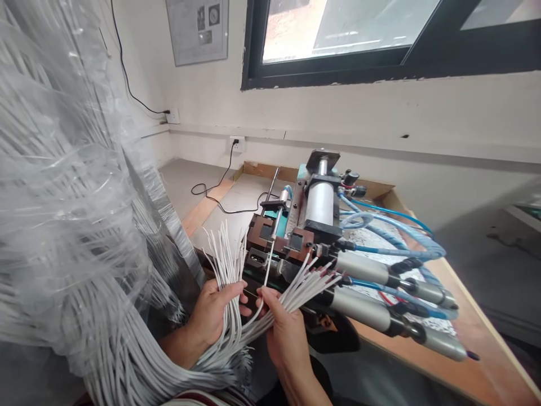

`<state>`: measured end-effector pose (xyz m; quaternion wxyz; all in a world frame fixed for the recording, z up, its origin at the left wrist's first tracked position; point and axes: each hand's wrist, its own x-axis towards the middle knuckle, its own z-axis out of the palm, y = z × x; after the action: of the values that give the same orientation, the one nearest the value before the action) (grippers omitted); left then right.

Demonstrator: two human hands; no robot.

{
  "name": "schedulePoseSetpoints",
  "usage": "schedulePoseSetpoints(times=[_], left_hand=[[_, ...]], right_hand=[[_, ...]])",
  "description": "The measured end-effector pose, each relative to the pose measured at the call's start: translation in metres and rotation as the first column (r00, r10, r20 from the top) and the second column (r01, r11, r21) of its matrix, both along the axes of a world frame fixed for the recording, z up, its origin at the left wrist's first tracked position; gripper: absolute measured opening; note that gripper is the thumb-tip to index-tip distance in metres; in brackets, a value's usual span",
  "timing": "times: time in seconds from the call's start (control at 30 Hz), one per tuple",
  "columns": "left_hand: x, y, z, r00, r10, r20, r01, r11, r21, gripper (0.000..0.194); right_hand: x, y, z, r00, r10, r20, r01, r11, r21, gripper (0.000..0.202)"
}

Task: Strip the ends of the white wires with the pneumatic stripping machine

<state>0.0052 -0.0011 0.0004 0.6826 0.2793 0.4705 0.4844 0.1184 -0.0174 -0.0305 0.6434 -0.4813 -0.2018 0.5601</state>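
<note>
My left hand (217,310) is closed round a bunch of white cables (226,254), whose ends fan upward. Between the thumb and fingers of my right hand (285,324) a single white cable (269,264) is pinched. Its upper end reaches the jaws of a pneumatic wire stripping machine (302,239). A second bunch of white cables (302,287) lies across my right hand and points right, some ends showing dark reddish tips. Both bunches run down into a thick bundle of cables (139,344) at the lower left.
Tall plastic-wrapped cable bundles (71,186) fill the left side. Silver cylinders (359,307) and blue air hoses (393,242) spread over the right of the wood-edged bench (473,338). A black power cord (230,211) runs to a wall socket (237,144). Behind is a window (338,34).
</note>
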Motion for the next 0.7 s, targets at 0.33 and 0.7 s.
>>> schedulePoseSetpoints(times=[0.33, 0.7], left_hand=[[0.003, 0.002, 0.0, 0.997, -0.007, 0.082, 0.0, 0.996, 0.086, 0.015], [0.001, 0.009, 0.006, 1.0, 0.002, -0.007, -0.002, 1.0, 0.003, 0.019]], right_hand=[[-0.002, -0.001, 0.006, 0.958, 0.28, 0.061, -0.282, 0.959, 0.025, 0.024], [-0.001, 0.001, -0.004, 0.995, -0.097, 0.003, 0.097, 0.995, 0.017, 0.024]])
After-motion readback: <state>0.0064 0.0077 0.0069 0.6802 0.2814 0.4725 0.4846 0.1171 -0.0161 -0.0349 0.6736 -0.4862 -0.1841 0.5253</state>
